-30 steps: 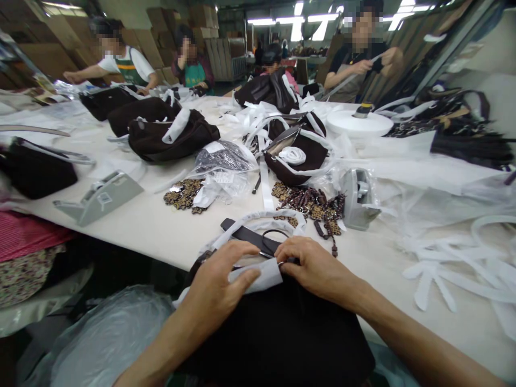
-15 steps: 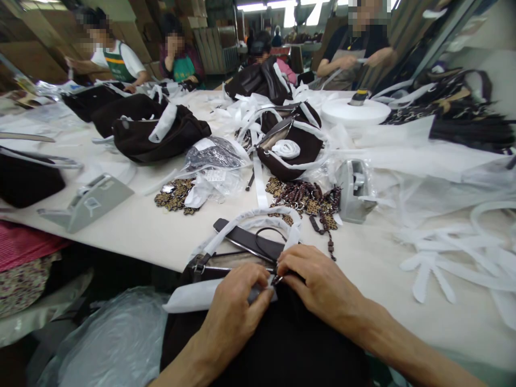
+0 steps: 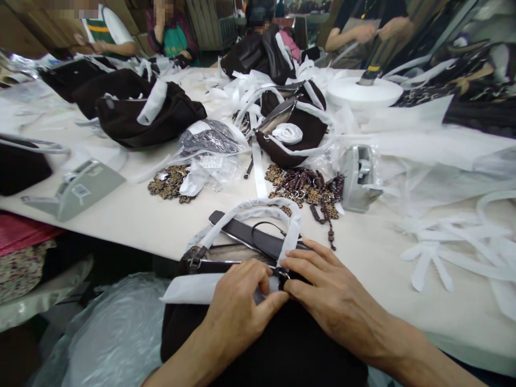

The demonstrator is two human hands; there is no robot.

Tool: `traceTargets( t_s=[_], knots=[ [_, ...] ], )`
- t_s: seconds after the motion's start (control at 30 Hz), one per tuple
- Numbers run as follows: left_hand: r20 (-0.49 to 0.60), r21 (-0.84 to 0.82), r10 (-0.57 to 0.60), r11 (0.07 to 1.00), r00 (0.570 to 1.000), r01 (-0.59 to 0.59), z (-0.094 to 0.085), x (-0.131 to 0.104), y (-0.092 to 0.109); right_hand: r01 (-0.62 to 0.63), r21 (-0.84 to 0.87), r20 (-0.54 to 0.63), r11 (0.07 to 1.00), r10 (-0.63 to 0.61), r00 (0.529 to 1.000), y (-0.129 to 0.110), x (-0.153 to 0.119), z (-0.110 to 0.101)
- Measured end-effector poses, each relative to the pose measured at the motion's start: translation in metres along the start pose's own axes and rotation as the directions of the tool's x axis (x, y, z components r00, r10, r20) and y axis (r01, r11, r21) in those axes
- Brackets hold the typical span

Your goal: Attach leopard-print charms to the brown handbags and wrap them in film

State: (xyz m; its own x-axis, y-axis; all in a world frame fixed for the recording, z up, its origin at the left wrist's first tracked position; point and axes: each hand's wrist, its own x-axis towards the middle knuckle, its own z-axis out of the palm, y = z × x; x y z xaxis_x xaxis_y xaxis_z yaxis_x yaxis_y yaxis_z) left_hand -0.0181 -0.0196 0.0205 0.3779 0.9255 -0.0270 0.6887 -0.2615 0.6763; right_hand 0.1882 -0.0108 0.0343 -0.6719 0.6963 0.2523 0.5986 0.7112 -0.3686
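A dark brown handbag [image 3: 258,344] stands upright in front of me at the table edge. Its zipped top shows a beige lining, and two handles [image 3: 242,207] wrapped in white paper rise from it. My left hand [image 3: 242,303] curls round a white-wrapped strap [image 3: 189,290] lying along the bag's front, its thumb reaching toward a small metal ring [image 3: 284,275]. Over the right handle's base, my right hand [image 3: 326,290] lies with fingers stretched out, thumb beside the ring. A dark leather strip [image 3: 245,234] rests across the bag opening. Palms and some fingertips are hidden.
Leopard-pattern charms [image 3: 314,193] lie beyond the bag, near a grey tape dispenser [image 3: 360,180]. Another dispenser [image 3: 74,188] stands left. Several brown bags [image 3: 149,115] and a white tape roll [image 3: 363,92] are farther back. Co-workers [image 3: 365,32] are across the table.
My view has tilted down slightly. My right fingers have loosened from a pinch at the ring and spread over the handle base. My left thumb has moved right toward the ring.
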Motion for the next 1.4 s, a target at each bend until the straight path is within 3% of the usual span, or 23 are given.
traceTargets(
  t_s=[0.13,0.4,0.63,1.0,1.27,1.4],
  knots=[
    [0.02,0.086,-0.042,0.996,0.999,0.04,0.005,0.008,0.001,-0.034,-0.049,0.017,0.998,0.035,0.999,0.002,0.0,0.004],
    [0.073,-0.126,-0.095,0.987,0.993,0.104,0.004,0.011,0.002,-0.041,0.004,0.092,0.999,0.04,0.995,0.005,-0.004,0.01],
    [0.076,-0.235,-0.045,0.97,0.996,0.061,-0.003,0.013,0.0,-0.048,0.074,0.076,0.996,0.042,0.996,0.01,-0.005,0.011],
    [0.113,0.025,0.011,1.0,0.993,-0.014,-0.004,0.015,-0.004,-0.183,0.177,0.027,0.967,0.181,0.983,0.008,0.0,0.019],
    [0.2,0.109,-0.039,0.994,0.979,0.017,-0.006,0.02,-0.006,-0.383,0.218,0.082,0.898,0.375,0.924,0.005,0.008,0.028],
    [0.216,0.077,-0.04,0.997,0.976,0.024,-0.004,0.02,-0.009,-0.316,0.296,0.12,0.901,0.293,0.949,0.009,0.006,0.024]
  ],
)
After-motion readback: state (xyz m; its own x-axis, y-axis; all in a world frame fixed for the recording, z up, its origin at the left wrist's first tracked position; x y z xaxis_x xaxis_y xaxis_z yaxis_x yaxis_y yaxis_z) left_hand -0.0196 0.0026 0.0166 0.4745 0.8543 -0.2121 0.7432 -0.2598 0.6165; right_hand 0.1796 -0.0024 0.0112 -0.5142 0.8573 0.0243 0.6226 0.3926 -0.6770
